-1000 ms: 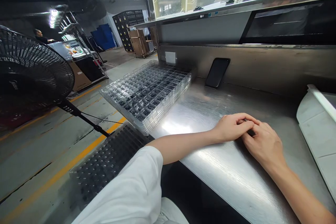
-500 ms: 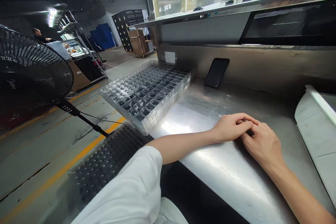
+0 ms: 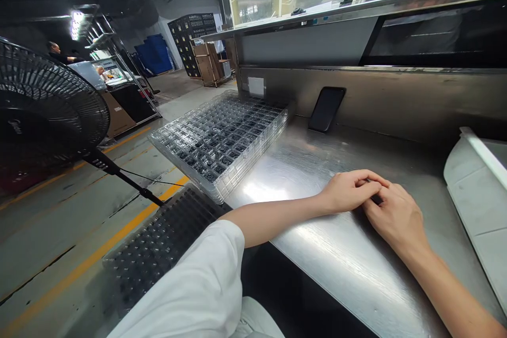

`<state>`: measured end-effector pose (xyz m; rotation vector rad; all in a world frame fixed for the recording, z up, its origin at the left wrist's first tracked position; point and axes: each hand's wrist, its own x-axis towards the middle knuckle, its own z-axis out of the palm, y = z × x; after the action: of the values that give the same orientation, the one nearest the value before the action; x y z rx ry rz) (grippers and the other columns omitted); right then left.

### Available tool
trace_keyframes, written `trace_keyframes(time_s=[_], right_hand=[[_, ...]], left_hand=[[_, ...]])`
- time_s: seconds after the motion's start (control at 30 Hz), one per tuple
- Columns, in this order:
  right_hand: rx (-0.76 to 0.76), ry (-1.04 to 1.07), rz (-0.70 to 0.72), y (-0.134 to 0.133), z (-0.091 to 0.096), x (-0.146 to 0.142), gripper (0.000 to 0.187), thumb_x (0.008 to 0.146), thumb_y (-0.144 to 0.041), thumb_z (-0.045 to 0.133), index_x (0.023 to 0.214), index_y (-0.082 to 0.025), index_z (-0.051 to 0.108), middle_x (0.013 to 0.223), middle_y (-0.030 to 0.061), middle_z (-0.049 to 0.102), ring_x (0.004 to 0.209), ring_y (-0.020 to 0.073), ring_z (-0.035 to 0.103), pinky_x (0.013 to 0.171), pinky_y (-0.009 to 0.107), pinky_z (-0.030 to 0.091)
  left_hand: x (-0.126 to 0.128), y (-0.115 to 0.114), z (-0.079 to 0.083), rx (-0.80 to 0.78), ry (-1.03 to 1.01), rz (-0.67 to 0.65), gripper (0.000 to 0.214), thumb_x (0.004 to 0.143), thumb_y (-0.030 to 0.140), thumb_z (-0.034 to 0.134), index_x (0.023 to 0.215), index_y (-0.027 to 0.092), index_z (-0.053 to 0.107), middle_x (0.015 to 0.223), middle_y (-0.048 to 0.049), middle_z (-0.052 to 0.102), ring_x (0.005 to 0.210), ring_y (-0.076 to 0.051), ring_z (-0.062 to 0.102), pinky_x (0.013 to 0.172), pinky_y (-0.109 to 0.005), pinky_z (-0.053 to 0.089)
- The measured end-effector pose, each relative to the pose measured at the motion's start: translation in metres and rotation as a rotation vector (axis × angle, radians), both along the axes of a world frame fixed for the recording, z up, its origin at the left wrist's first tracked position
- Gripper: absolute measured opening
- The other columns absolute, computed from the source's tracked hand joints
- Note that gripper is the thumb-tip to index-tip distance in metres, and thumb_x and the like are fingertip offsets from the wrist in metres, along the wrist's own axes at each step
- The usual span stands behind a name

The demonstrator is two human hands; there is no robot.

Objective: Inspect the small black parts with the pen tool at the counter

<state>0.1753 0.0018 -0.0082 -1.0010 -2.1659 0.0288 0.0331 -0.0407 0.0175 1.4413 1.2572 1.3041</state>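
Note:
My left hand (image 3: 350, 190) and my right hand (image 3: 398, 214) meet above the steel worktop (image 3: 301, 169). The left fingers reach across to the right hand's knuckles, and its thumb presses in beside them. Curled inward, my right hand touches the left fingertips, and most of its own fingers are hidden. Whatever lies between the hands, if anything, is out of sight. To the left of them, clear plastic trays (image 3: 222, 140) with many dark small parts in their pockets are stacked at the worktop's edge. A dark phone (image 3: 327, 109) leans against the back panel.
A white bin (image 3: 473, 190) stands at the right. Lower down on the left is another tray of dark parts (image 3: 158, 245). A black fan (image 3: 51, 100) stands beside the worktop. Farther back, a person (image 3: 59, 54) is at a lit bench. A shelf ledge (image 3: 336, 16) overhangs the worktop.

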Motion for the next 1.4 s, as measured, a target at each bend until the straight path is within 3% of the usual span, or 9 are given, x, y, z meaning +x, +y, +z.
trace_keyframes(time_s=[0.97, 1.4], right_hand=[[-0.092, 0.002, -0.032, -0.007, 0.013, -0.005, 0.032, 0.079, -0.048, 0.041, 0.064, -0.025, 0.057, 0.063, 0.0069, 0.050, 0.067, 0.0260, 0.054, 0.065, 0.039, 0.045], [-0.060, -0.011, -0.027, -0.004, 0.007, -0.004, 0.038, 0.081, -0.051, 0.038, 0.068, -0.025, 0.063, 0.070, 0.0078, 0.059, 0.072, 0.0263, 0.058, 0.064, 0.038, 0.041]], left_hand=[[0.000, 0.000, -0.003, 0.033, -0.033, -0.016, 0.024, 0.094, 0.029, 0.059, 0.105, 0.021, 0.079, 0.108, -0.0023, 0.079, 0.106, -0.017, 0.069, 0.106, -0.030, 0.051], [0.000, -0.002, 0.001, 0.010, -0.028, -0.013, 0.024, 0.094, 0.028, 0.059, 0.105, 0.020, 0.079, 0.107, -0.0027, 0.079, 0.105, -0.017, 0.069, 0.105, -0.030, 0.051]])
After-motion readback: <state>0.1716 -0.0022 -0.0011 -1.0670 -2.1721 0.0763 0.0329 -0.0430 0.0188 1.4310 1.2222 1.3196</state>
